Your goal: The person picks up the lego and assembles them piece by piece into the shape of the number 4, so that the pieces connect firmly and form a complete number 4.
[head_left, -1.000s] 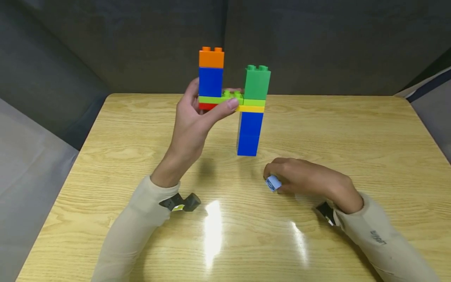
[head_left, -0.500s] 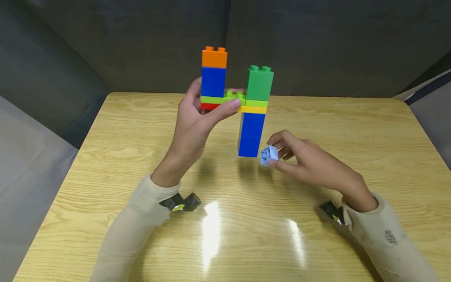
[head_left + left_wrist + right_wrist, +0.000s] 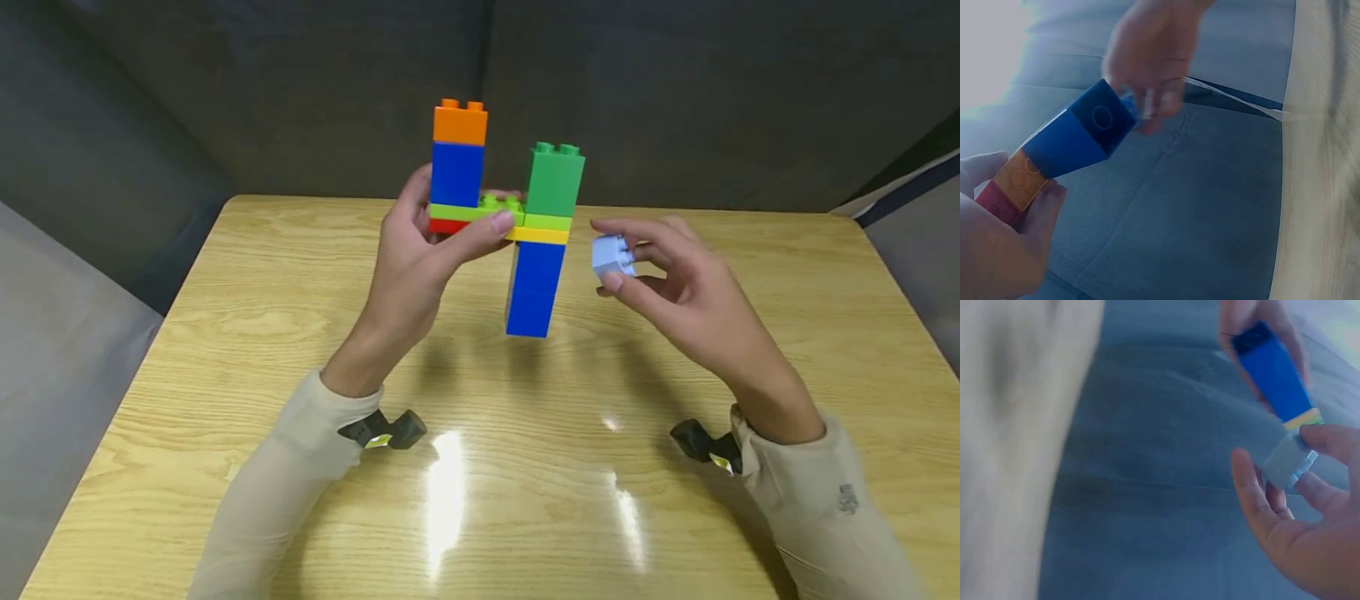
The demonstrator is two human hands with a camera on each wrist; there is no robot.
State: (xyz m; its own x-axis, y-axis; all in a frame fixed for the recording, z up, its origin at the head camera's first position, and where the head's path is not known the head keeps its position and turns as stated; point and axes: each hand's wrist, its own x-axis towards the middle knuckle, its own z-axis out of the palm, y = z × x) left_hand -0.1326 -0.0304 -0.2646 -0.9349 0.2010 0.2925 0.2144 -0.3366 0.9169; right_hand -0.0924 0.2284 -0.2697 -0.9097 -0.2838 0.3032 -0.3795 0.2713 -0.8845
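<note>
My left hand (image 3: 408,275) grips a structure of toy building bricks by its middle and holds it above the table. An orange brick (image 3: 460,126) tops a blue brick (image 3: 457,173) on its left side, and a green brick (image 3: 555,183) stands on its right. Lime, red and yellow layers (image 3: 545,235) form the middle, with blue bricks (image 3: 536,290) hanging below at the right. Just right of the structure and apart from it, my right hand (image 3: 690,292) pinches a light blue brick (image 3: 611,256) between thumb and fingers, its studs facing right.
Beneath both hands lies a wooden table (image 3: 495,467) with glossy reflections. Dark fabric (image 3: 637,100) rises behind its far edge. Each wrist carries a small black camera, such as the left one (image 3: 386,430).
My right hand has lifted the light blue brick from low over the table up beside the structure and turned it, so its studs now face right. The left hand has barely moved.
</note>
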